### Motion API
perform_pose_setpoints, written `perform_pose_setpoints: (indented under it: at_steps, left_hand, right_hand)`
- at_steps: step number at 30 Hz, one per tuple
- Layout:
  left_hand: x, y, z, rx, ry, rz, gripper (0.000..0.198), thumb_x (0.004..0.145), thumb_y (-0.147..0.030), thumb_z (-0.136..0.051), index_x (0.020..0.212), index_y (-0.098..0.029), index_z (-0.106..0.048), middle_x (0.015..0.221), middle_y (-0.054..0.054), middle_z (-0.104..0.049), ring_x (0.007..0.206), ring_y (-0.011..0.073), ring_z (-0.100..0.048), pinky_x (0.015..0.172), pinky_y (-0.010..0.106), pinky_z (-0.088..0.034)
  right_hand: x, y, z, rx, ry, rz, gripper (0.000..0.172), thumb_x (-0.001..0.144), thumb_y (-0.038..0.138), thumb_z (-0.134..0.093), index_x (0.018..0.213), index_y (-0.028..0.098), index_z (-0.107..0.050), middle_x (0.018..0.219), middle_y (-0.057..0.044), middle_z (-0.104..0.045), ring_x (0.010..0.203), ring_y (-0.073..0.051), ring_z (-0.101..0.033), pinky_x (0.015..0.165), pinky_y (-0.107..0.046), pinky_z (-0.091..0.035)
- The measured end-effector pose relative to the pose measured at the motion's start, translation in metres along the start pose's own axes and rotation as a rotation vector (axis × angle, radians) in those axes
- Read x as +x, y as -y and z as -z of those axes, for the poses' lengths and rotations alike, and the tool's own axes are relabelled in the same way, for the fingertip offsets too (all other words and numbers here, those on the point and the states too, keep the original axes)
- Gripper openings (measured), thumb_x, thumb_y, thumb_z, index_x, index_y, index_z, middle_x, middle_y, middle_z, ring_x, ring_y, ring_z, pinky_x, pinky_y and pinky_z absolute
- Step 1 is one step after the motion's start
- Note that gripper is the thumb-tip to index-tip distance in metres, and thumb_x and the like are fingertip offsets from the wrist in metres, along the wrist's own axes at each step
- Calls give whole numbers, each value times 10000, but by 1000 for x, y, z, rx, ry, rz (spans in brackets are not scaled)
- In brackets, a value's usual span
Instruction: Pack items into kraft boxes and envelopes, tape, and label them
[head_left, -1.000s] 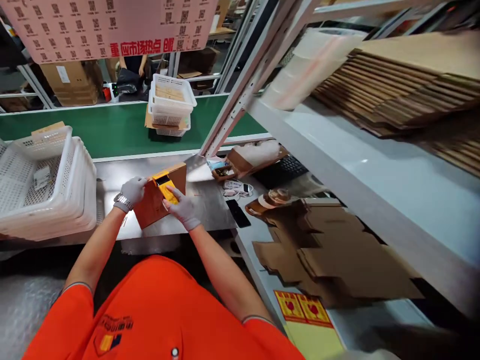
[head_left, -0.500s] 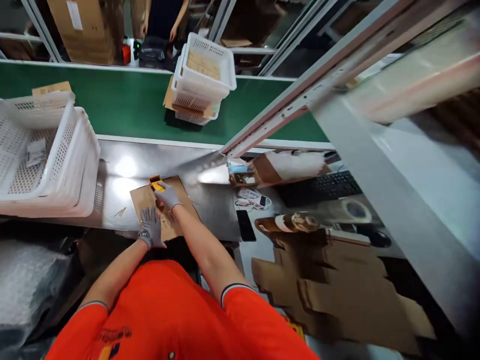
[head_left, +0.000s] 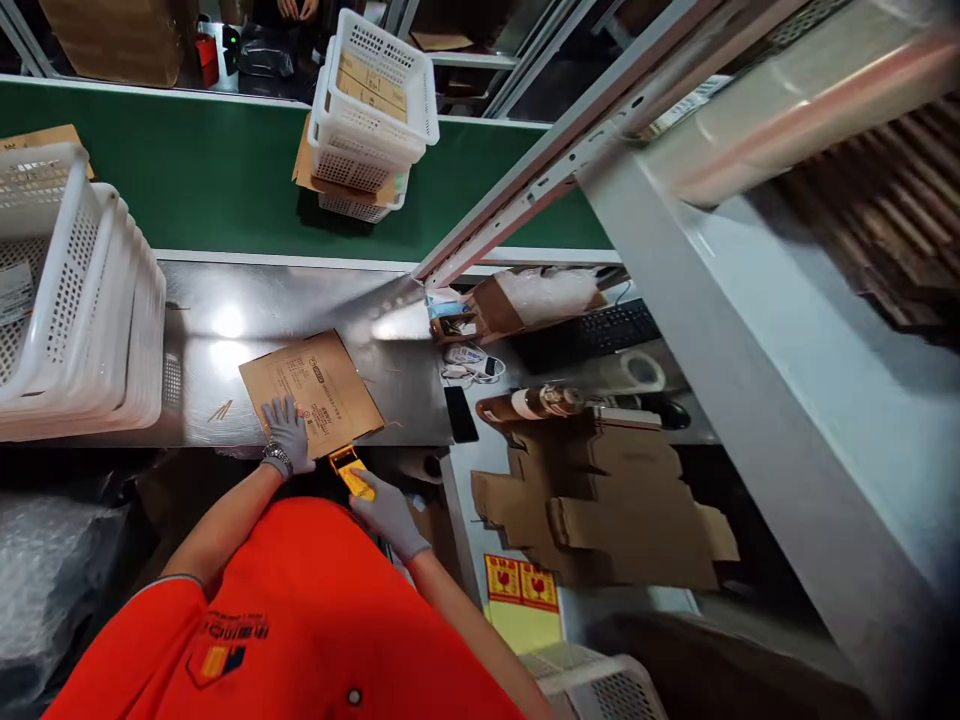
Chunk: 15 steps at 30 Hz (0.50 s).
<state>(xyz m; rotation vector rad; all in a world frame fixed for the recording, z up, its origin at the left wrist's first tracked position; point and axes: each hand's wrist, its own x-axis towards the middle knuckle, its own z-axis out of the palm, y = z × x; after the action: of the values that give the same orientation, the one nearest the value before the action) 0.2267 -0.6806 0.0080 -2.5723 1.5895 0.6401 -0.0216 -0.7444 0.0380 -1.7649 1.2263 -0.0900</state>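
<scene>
A flat brown cardboard piece [head_left: 322, 385] with dark print lies on the metal table, at its front edge. My left hand [head_left: 287, 437], in a grey glove, rests on its lower left part with the fingers spread. My right hand [head_left: 390, 515], gloved too, is closed round a yellow tool [head_left: 354, 474] with a dark front end. That tool is at the cardboard's near edge, just beyond the table's front edge. Thin brown strips [head_left: 220, 411] lie on the metal left of the cardboard.
Stacked white baskets [head_left: 127, 310] stand at the left. More baskets [head_left: 375, 110] sit on the green belt [head_left: 225, 180]. Right of the table are a phone [head_left: 461, 414], a tape roll [head_left: 555, 401], folded cardboard [head_left: 637, 510] and a slanting metal frame [head_left: 720, 380]. A person's hands [head_left: 298, 9] show beyond the belt.
My right hand has moved from the cardboard's far side toward my body with the yellow tool. My left hand stays on the cardboard. The view has shifted to the right.
</scene>
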Motion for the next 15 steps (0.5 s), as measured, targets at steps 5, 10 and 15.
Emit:
perform_pose_setpoints:
  at_steps: [5,10,15]
  left_hand:
    - [-6,-18,-21,-9,26,-22,1202,774,-395,-951,1830,-138,-439,1931,328,-117,1758,675,-66,1361,908,11]
    - [-6,-28,-2,-83,-7,-45,643,1072,-205,-613,1711,-272,-628,1911,226,-338,1763,554,-285,1365,909,-75]
    - [-11,-21,108,-114,-153,-395,791,970,-73,-661,1742,-223,-576,1670,224,-653,1566,429,-605,1329,663,-470]
  right_hand:
    - [-6,-25,-16,34,8,-62,622,736,301,-728,1340,296,-880,967,-31,-893,819,-267,-823,790,-368,-662]
    - [-6,-15,-5,128,-8,-14,611,730,343,-729,1319,289,-883,936,-18,-885,764,-245,-797,724,-342,-657]
    - [-6,44,59,232,-106,178,674,770,406,-756,1407,207,-849,1069,-80,-897,801,-238,-798,711,-342,-664]
